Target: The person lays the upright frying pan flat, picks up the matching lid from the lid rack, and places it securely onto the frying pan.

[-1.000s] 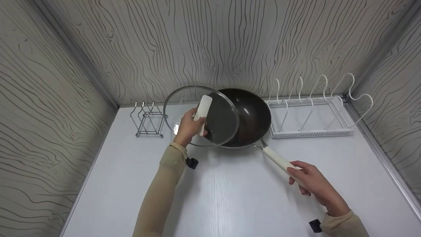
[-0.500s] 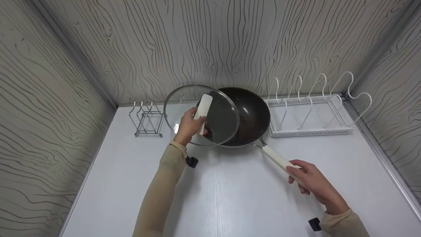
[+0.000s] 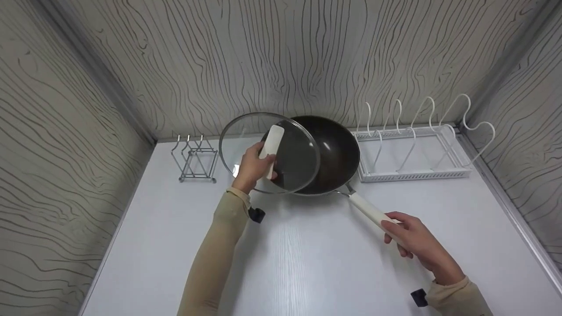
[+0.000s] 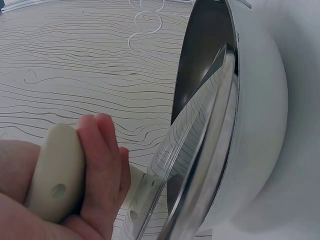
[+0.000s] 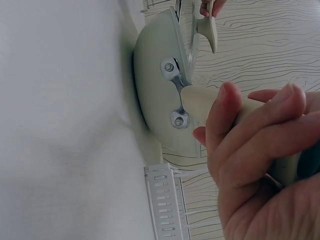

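Observation:
My left hand (image 3: 253,169) grips the cream handle (image 3: 274,138) of a round glass lid (image 3: 239,136) with a metal rim. The lid is tilted over the left part of a deep frying pan (image 3: 340,153), dark inside and pale outside. In the left wrist view, the rim of the lid (image 4: 216,132) dips inside the near edge of the pan (image 4: 265,105). My right hand (image 3: 415,240) holds the pan's long cream handle (image 3: 366,208) near its end. In the right wrist view, fingers curl around that handle (image 5: 200,97); two rivets fix its bracket.
On the left stands a small chrome wire rack (image 3: 197,164) with curved tips. A white rack (image 3: 412,177) with tall looped wires stands right of the pan. Patterned walls (image 3: 285,57) close off the back and sides of the white table (image 3: 281,259).

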The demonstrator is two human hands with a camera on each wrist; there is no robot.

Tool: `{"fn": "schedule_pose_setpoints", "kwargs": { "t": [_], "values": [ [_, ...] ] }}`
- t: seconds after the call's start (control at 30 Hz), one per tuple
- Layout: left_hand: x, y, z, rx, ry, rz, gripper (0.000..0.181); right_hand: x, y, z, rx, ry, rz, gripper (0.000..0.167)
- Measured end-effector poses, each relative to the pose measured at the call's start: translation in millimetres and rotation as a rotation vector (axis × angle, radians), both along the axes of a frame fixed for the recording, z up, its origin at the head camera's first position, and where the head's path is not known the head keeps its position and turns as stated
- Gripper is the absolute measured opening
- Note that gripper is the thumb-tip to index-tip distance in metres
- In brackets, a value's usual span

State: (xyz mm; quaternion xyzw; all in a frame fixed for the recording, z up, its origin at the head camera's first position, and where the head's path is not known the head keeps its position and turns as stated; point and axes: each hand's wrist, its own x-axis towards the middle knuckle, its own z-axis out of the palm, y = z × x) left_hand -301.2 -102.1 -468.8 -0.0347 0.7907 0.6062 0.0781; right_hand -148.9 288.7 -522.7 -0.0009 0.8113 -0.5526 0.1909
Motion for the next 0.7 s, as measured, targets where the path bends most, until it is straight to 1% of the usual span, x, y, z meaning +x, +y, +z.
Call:
{"fn": "schedule_pose_setpoints", "kwargs": {
  "t": [0.17, 0.33, 0.43, 0.6, 0.7],
  "values": [
    [-1.3, -0.4, -0.8, 0.005, 0.000, -0.011, 0.056, 0.2, -0.1, 0.2, -0.004, -0.007, -0.005, 0.062],
    [-5.1, 0.0, -1.2, -0.001, -0.027, -0.006, 0.057, -0.3, 0.1, -0.7, -0.007, -0.011, -0.010, 0.061],
    [-5.6, 0.0, -1.4, 0.005, -0.037, -0.009, 0.057, -0.8, 0.0, -1.5, -0.002, -0.013, -0.013, 0.062],
    [-4.9, -0.3, -1.9, 0.027, -0.025, -0.024, 0.058, -1.1, 0.5, -2.2, -0.012, -0.010, -0.005, 0.061],
    [-5.2, -0.1, -2.0, 0.025, -0.014, -0.032, 0.058, -1.2, 1.2, -2.3, -0.021, -0.005, 0.001, 0.060]
  ]
}}
